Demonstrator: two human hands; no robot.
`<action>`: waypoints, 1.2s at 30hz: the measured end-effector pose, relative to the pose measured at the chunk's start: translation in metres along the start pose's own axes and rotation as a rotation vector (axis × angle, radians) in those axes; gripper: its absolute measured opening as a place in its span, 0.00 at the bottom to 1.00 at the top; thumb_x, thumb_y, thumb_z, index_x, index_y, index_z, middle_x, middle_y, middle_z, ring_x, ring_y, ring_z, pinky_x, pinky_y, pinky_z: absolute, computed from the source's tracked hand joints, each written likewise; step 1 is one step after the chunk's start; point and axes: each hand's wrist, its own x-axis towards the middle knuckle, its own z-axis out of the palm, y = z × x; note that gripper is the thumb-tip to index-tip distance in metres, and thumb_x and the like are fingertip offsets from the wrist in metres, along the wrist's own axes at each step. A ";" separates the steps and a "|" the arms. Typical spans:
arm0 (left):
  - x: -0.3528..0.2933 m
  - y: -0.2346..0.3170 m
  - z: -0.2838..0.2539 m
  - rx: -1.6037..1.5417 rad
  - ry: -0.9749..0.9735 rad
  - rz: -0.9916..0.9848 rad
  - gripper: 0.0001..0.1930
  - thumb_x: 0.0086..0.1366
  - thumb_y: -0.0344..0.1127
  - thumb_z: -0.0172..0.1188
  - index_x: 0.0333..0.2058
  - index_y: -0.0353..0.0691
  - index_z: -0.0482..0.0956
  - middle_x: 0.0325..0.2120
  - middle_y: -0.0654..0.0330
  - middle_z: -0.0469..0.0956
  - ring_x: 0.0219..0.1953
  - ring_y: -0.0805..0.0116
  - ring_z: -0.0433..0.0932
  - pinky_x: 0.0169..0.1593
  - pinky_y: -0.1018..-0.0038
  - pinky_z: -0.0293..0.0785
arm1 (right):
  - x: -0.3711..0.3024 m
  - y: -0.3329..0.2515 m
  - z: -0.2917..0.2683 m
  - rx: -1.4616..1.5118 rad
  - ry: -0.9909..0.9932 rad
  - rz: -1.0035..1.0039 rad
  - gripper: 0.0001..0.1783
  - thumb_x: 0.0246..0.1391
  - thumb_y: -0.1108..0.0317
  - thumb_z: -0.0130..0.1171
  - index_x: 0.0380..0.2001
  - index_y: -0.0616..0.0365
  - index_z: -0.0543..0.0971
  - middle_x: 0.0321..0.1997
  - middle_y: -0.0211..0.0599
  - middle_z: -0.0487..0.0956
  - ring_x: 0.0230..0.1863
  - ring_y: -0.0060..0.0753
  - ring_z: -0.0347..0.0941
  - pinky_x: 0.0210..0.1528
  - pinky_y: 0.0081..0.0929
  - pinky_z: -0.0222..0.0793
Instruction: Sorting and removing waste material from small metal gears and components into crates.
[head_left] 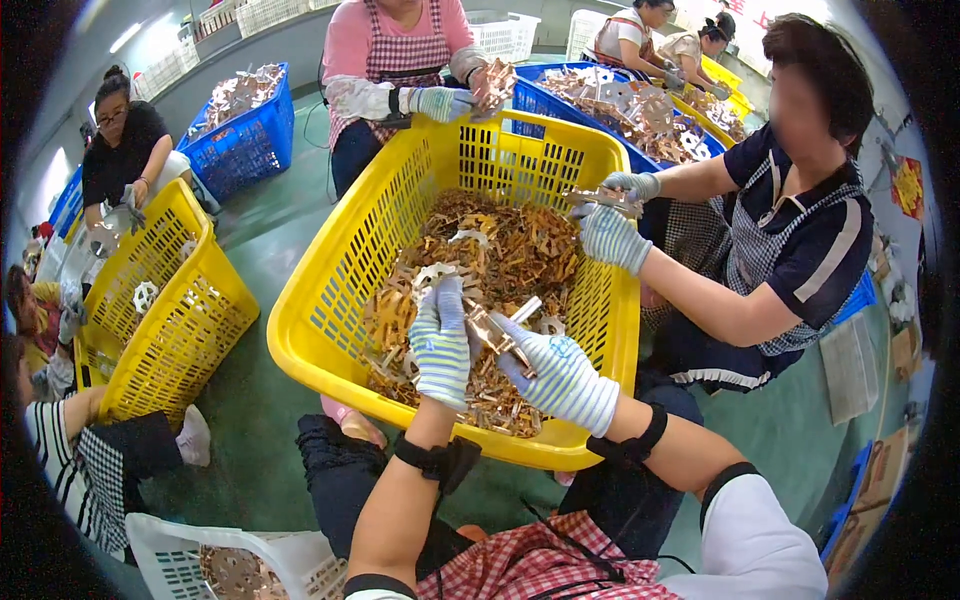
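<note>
Both my hands, in striped knit gloves, are over a yellow perforated basket [345, 385]. Inside lies a heap of small copper-coloured metal pieces [500, 245]. My left hand [440, 345] is closed, with a flat silvery stamped metal piece [434, 276] at its fingertips. Between the thumb and fingers of my right hand [562, 375] is a shiny copper-coloured metal part [494, 332], its lower end hidden by the glove. A silvery strip [526, 309] shows just beyond that hand.
At the right, a co-worker's gloved hands [615, 225] hold metal plates over the same basket; another person's glove [440, 103] is at its far rim. Another yellow basket [185, 310] stands left, blue crates [245, 150] behind. A white basket [165, 560] sits near my legs.
</note>
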 end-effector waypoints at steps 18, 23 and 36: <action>0.005 0.003 -0.001 -0.117 0.111 -0.290 0.19 0.65 0.52 0.50 0.23 0.43 0.70 0.13 0.66 0.69 0.12 0.76 0.67 0.13 0.77 0.61 | 0.010 -0.003 -0.012 -0.170 0.018 -0.070 0.25 0.49 0.68 0.53 0.52 0.55 0.67 0.29 0.48 0.77 0.27 0.49 0.74 0.28 0.39 0.70; 0.013 0.001 -0.015 0.761 0.033 0.650 0.15 0.64 0.39 0.52 0.24 0.33 0.71 0.17 0.52 0.73 0.21 0.56 0.72 0.27 0.64 0.67 | 0.006 0.006 -0.009 0.138 -0.141 0.248 0.18 0.52 0.62 0.52 0.46 0.57 0.72 0.23 0.49 0.76 0.27 0.51 0.75 0.26 0.40 0.68; -0.008 0.022 0.004 0.013 -0.165 -0.250 0.12 0.65 0.45 0.52 0.31 0.42 0.73 0.18 0.68 0.69 0.15 0.81 0.63 0.19 0.81 0.60 | 0.009 0.025 -0.002 -0.115 -0.017 0.060 0.25 0.51 0.66 0.52 0.54 0.55 0.65 0.24 0.47 0.76 0.24 0.51 0.74 0.26 0.41 0.69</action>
